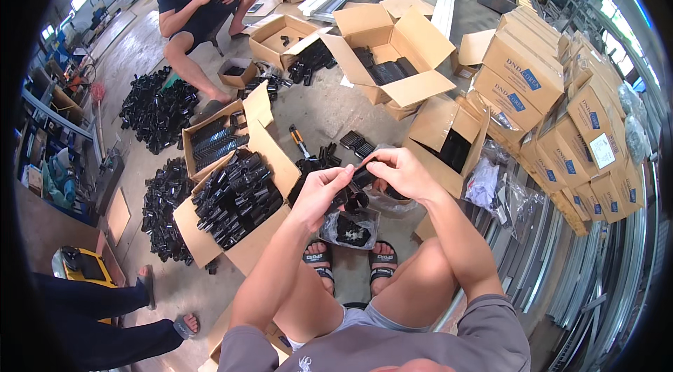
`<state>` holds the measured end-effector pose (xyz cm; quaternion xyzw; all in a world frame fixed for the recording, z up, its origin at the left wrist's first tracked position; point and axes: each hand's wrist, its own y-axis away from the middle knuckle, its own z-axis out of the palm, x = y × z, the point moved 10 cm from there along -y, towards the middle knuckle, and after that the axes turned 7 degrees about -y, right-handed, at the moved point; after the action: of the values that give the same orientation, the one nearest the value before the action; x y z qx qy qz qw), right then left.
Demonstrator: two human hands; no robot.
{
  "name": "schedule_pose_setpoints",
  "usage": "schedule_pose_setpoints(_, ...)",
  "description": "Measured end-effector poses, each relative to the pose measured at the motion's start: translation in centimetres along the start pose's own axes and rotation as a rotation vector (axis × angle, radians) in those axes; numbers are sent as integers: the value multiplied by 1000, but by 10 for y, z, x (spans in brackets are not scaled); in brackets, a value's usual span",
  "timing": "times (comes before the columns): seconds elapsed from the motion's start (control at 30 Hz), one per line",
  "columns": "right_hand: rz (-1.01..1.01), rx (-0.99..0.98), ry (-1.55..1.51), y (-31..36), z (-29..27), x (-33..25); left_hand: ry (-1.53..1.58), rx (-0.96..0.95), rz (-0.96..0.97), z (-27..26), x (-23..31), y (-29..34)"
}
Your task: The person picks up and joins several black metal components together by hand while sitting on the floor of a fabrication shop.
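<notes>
My left hand point(320, 194) and my right hand point(401, 173) meet in front of me, above my feet. Both are closed, with fingertips pinched around a small black part point(362, 178); the fingers cover most of it, so its exact kind is unclear. Below them, a clear plastic bag point(350, 228) with small dark pieces sits just ahead of my sandals. Loose black parts point(321, 161) are heaped beyond my left hand, beside an orange-handled tool point(299, 140). A short row of black parts point(357, 143) lies past my fingertips.
Open cartons of black parts stand at left point(238, 197), ahead point(392, 56) and right point(449, 140). Piles of black parts point(160, 109) cover the floor at left. Stacked cartons point(522, 84) and metal profiles point(554, 281) line the right. One person point(193, 0) sits across; another's legs point(105, 316) show lower left.
</notes>
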<state>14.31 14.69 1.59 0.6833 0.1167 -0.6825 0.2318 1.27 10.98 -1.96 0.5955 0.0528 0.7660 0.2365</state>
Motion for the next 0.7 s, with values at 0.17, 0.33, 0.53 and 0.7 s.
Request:
schedule_pose_setpoints(0.17, -79, 65, -41, 5, -4, -13, 3, 50, -25, -4, -2, -1)
schedule_pose_setpoints(0.33, -227, 149, -161, 3, -8, -23, 118, 73, -80, -5, -6, 5)
schedule_pose_setpoints(0.53, -63, 309, 474, -44, -46, 75, 270, 147, -39, -13, 4, 9)
schedule_pose_setpoints(0.7, 298, -549, 1429, -31, 59, 261, 387, 207, -24, -24, 15, 10)
